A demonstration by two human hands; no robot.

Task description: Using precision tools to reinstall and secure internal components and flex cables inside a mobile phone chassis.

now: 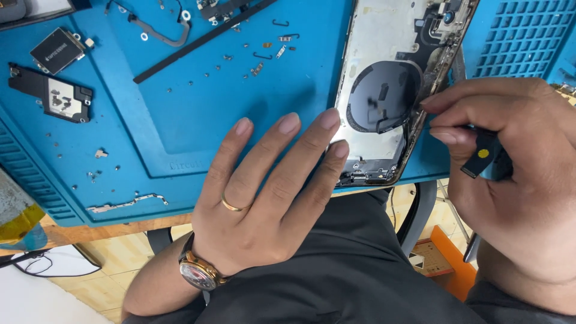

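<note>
The left hand [264, 192] lies flat and spread on the blue rubber work mat [168, 120] covering the counter, its fingertips [339, 148] pressed against the near edge of the opened silver phone housing [390, 96], steadying it. A gold ring and a wristwatch show on that hand. The right hand [510, 174] is pinched together around a slim black tool with a yellow dot [482, 154], its fingers touching the housing's right rim beside the dark round coil [381, 96]. Small screws and metal brackets [264, 57] lie scattered on the mat, well apart from a black speaker module [51, 93].
</note>
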